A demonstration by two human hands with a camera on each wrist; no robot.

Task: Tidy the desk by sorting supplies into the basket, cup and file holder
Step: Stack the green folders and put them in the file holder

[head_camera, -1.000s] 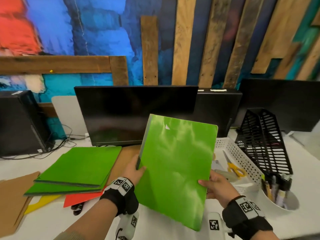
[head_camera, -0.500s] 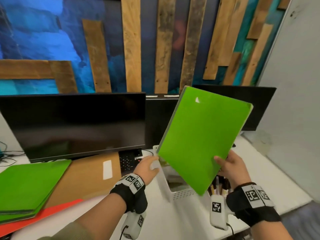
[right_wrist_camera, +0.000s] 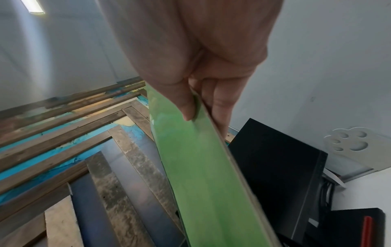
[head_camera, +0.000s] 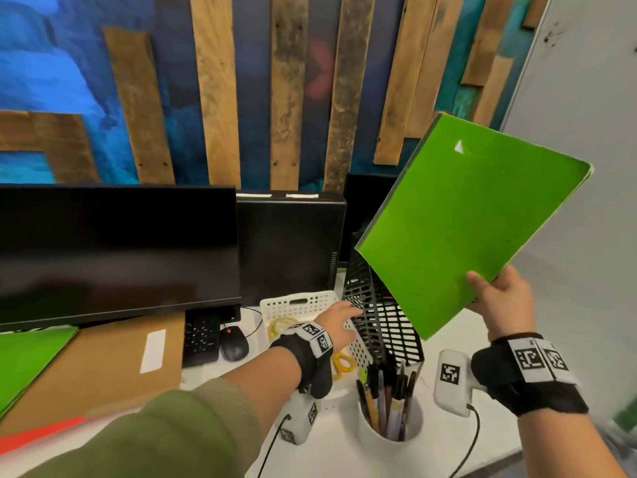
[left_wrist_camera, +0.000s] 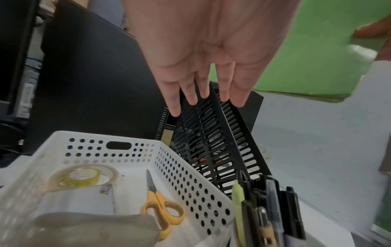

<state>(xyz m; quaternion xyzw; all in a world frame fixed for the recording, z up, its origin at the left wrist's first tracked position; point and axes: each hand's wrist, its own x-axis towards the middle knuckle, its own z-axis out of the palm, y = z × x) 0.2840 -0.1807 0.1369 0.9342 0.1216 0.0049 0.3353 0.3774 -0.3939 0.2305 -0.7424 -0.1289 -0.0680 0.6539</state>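
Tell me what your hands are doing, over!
Right hand pinches green folder. Left hand open, reaching to file holder. Nothing blocking.

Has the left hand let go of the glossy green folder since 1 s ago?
Yes. The left hand is off the glossy green folder and reaches, fingers straight, to the black slotted file holder. Only the right hand grips the folder, above that holder.

You are at an office workstation. A black monitor (head_camera: 117,250) fills the left centre of the head view, with a desktop computer case (head_camera: 289,246) to its right. Below them, a keyboard (head_camera: 201,334) and mouse (head_camera: 234,343) sit on the white desk (head_camera: 344,457). At lower centre, a cup of pens (head_camera: 389,419), a white basket (head_camera: 296,301) and a black file holder (head_camera: 382,322) confirm the setting.
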